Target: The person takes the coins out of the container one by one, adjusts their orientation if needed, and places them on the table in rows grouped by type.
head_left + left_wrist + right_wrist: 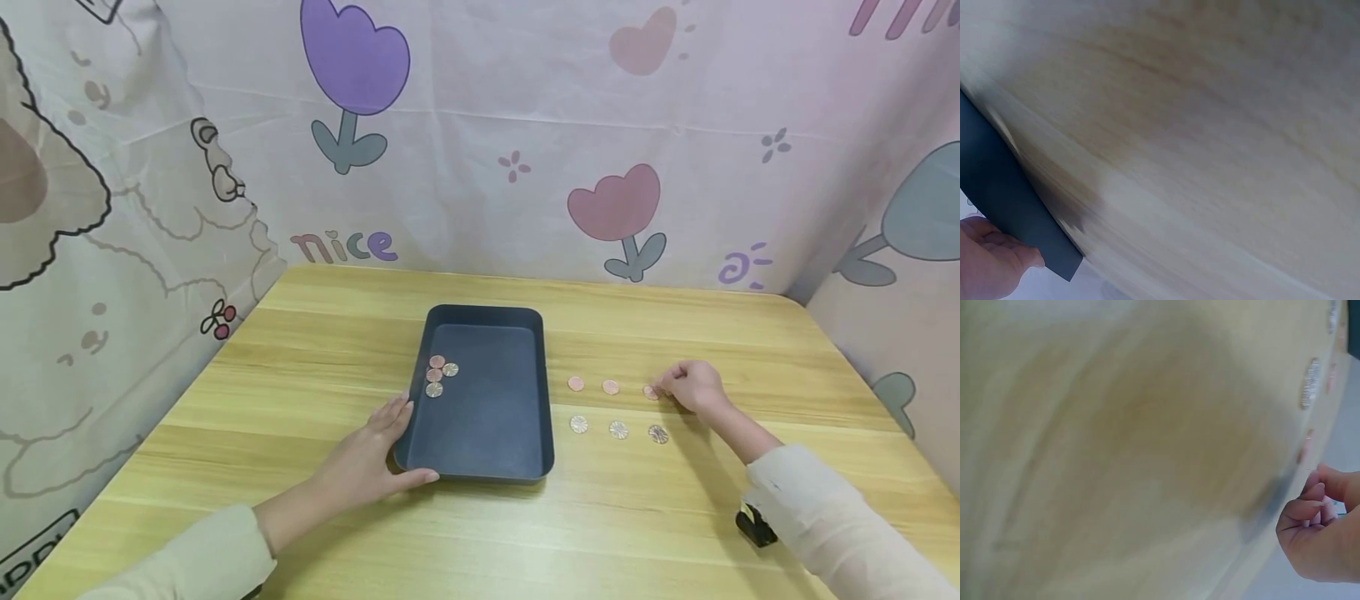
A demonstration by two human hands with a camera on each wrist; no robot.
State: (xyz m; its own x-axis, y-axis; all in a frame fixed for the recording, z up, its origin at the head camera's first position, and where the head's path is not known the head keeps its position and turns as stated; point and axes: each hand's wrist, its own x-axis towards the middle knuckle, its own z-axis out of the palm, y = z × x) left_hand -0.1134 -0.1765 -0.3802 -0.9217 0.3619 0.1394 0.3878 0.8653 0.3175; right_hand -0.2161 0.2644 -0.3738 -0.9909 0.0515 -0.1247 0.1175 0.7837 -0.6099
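— How to describe the coins (611, 387)?

— Round, thin and flat. Out on the wooden tabletop (637, 517), just right of the dark tray (487, 400), in two rows: three dull coppery-pink ones farther off, and nearer, three silvery coins (618, 430) with patterned faces, darkest at the right end.

— And inside the tray?

— Four more, in a tight cluster near the left wall: two coppery, two pale with a yellowish sheen. Touching or slightly apart? Hard to tell.

— Now the left hand (367, 462)?

— Spread round the tray's near left corner, with straight fingers along the side and thumb against the near edge.

— And the right hand (696, 387)?

— Right at the last coppery coin of the far row, with curled fingers and tips drawn together. Pinching or merely touching: cannot tell.
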